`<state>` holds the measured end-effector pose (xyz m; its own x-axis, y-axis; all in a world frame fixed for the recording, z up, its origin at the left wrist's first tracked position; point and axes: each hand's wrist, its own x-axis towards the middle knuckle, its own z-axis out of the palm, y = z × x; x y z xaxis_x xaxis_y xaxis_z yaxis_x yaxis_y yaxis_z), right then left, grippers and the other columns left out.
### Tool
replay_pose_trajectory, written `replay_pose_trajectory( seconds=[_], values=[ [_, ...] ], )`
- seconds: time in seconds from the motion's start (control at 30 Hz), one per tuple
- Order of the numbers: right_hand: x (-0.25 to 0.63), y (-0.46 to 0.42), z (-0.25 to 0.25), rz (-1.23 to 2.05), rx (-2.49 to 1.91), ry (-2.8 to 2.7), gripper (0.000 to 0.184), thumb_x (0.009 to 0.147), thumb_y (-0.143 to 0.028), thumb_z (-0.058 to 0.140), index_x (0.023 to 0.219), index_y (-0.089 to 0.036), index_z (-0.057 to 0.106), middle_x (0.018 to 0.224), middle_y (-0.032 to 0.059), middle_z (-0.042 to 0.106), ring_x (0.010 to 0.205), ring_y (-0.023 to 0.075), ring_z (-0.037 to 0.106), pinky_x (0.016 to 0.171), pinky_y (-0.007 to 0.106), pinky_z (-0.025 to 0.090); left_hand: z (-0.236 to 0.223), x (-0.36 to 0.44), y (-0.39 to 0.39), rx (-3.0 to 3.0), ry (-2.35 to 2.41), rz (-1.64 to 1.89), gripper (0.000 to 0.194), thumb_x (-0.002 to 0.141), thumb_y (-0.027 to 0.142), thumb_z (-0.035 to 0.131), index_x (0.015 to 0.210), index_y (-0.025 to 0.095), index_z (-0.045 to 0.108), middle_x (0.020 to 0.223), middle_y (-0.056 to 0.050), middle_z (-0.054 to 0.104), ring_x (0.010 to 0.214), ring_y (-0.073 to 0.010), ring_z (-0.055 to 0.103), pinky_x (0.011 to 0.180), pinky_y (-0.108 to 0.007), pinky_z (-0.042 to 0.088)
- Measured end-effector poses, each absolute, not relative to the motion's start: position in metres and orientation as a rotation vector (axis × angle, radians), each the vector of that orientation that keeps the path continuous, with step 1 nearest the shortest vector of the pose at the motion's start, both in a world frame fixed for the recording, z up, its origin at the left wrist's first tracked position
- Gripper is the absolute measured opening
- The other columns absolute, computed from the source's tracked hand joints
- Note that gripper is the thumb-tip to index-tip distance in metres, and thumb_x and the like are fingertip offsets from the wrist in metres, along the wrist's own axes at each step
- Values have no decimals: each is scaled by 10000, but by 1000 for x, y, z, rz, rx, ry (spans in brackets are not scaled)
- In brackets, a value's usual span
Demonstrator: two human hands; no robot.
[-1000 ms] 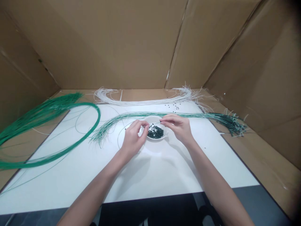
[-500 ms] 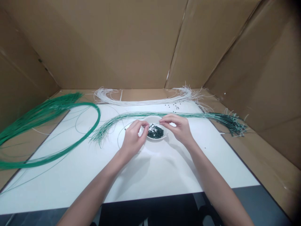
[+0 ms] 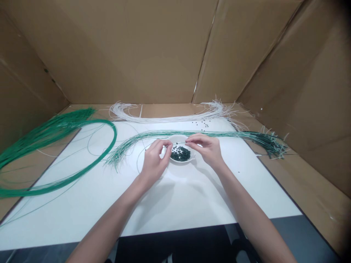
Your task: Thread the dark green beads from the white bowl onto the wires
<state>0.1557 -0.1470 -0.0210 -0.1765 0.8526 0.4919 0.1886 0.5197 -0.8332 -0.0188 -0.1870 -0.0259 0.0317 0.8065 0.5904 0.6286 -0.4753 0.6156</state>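
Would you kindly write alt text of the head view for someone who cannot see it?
The left hand and right hand pinch a thin strand above a white bowl of small dark pieces. Behind it lie a green-and-white bundle and a white bundle; green strands lie left.

Hands: we count two, our left hand [image 3: 155,157] and our right hand [image 3: 207,149].
Thin cord [image 3: 179,143] between our fingers: one.
Bowl [image 3: 178,138]: one.
Dark beads [image 3: 181,155] in it: too many and too tightly heaped for us to count.
Loose beads [image 3: 206,126] beyond: roughly a dozen or more, too small for us to number exactly.
White bundle [image 3: 164,119]: one.
Green-and-white bundle [image 3: 256,136]: one.
Plain green strands [image 3: 113,137]: two lengths, perhaps one folded bundle; we cannot tell.
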Motion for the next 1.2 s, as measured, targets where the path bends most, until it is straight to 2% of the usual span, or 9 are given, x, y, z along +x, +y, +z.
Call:
replay_pose_trajectory(
  seconds=[0.43, 0.73, 1.2],
  values=[
    [152, -145, -23, 1024, -882, -1426, 132, 581, -215, 709, 693, -185, 648, 668, 8, 631, 584, 116, 556, 490, 243, 457, -25, -17, -189, 2121, 1424, 1493, 63, 813, 190, 473, 802, 182, 534, 709, 6, 548, 602, -89, 427, 589, -208, 365],
    [145, -145, -32, 1159, -823, -1312, 150, 568, -196, 723, 694, -185, 642, 634, -12, 625, 519, 87, 528, 465, 219, 445, -26, -15, -191, 2151, 1372, 1565, 58, 809, 167, 481, 817, 179, 537, 718, 4, 554, 614, -86, 441, 582, -201, 374],
    [143, -147, -31, 1157, -804, -1311, 189, 569, -179, 723, 741, -196, 647, 678, -6, 648, 574, 96, 557, 473, 203, 453, -28, -15, -190, 2190, 1352, 1544, 61, 808, 155, 481, 823, 178, 536, 727, 1, 563, 634, -90, 467, 586, -206, 381]
  ],
)
